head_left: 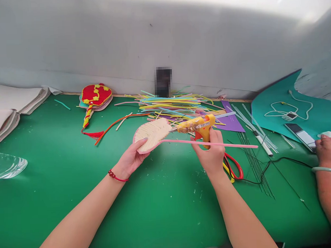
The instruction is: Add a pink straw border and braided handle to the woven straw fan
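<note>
1. Over the green worktop, mid-view: L hand has its grip closed on a cream leaf-shaped piece. It is flat, w/ ribbed lines on top & a pink rim.
2. R hand has its grip wrapped round a yellow glue gun. The gun's tip is at the leaf's right end, and its body has lumpy dried glue on it.
3. Long thin pink strip runs from the leaf's rim out to the right, past the R hand.
4. Behind: messy pile of thin strips, many colours, w/ a purple sheet just beside it.
5. Back left: red fan w/ yellow flowers, lying flat.
6. Right: teal sheet w/ a white cable & a phone. Another person's hand is near the phone.
7. Worktop is smooth & green w/ a black cord on it. Plain grey wall at the back.
</note>
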